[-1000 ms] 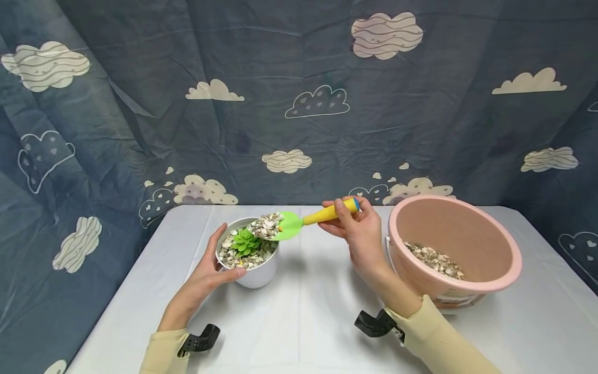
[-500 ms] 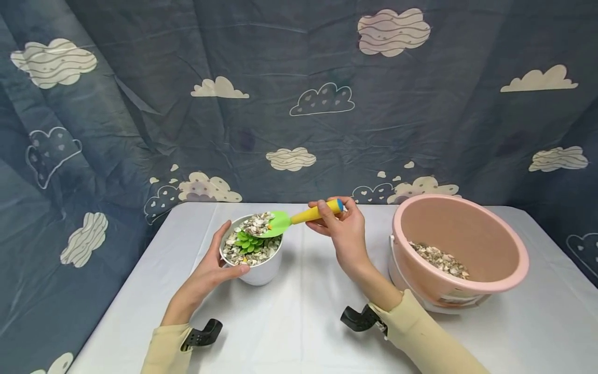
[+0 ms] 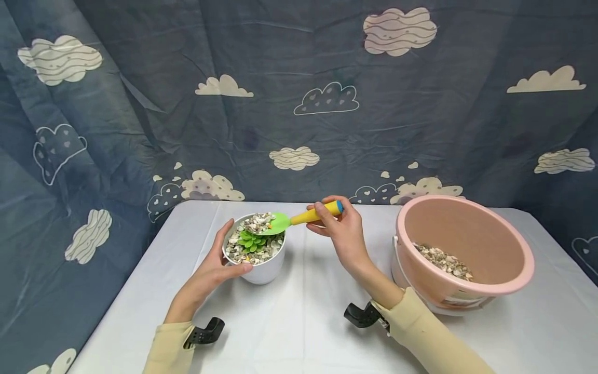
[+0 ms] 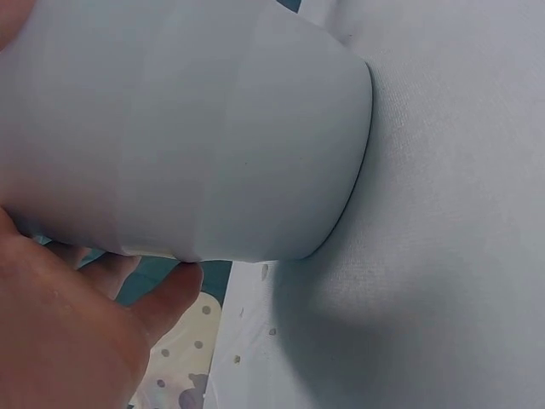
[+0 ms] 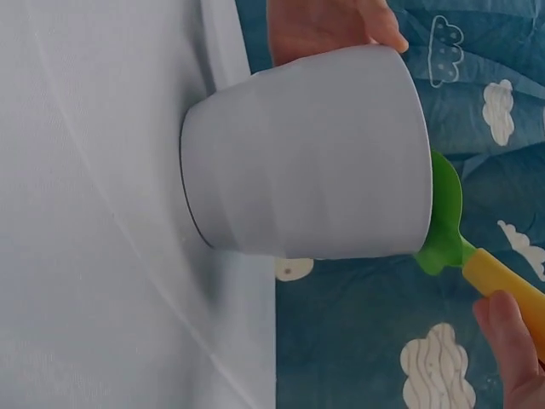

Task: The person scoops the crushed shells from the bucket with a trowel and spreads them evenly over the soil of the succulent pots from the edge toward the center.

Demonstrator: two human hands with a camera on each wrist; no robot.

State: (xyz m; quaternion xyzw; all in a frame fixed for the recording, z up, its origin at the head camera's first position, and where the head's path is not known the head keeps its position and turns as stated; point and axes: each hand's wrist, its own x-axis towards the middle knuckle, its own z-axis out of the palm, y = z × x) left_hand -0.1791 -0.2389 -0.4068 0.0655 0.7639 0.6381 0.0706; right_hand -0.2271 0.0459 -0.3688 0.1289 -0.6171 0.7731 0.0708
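A white plant pot point(image 3: 265, 272) stands upright on the table, holding a green succulent point(image 3: 252, 242) among pale gravel. My left hand point(image 3: 205, 275) holds the pot from the left, thumb at the near rim; in the left wrist view its fingers point(image 4: 170, 300) touch the pot wall point(image 4: 221, 136). In my right hand point(image 3: 344, 235) is the yellow handle of a green-bladed toy trowel point(image 3: 280, 223). Its blade, heaped with gravel point(image 3: 258, 222), lies over the far right part of the pot and partly covers the succulent. The right wrist view shows the blade point(image 5: 444, 226) at the pot's rim.
A pink bucket point(image 3: 467, 223) stands right of my right forearm, with more gravel point(image 3: 444, 261) at its bottom. A white cloth covers the table point(image 3: 299, 322). A dark curtain point(image 3: 271, 124) printed with clouds hangs behind the table.
The loaded trowel has moved left, farther over the pot, and my right hand with it; over the last half second it barely shifts. My left hand keeps its hold. The head view has turned slightly.
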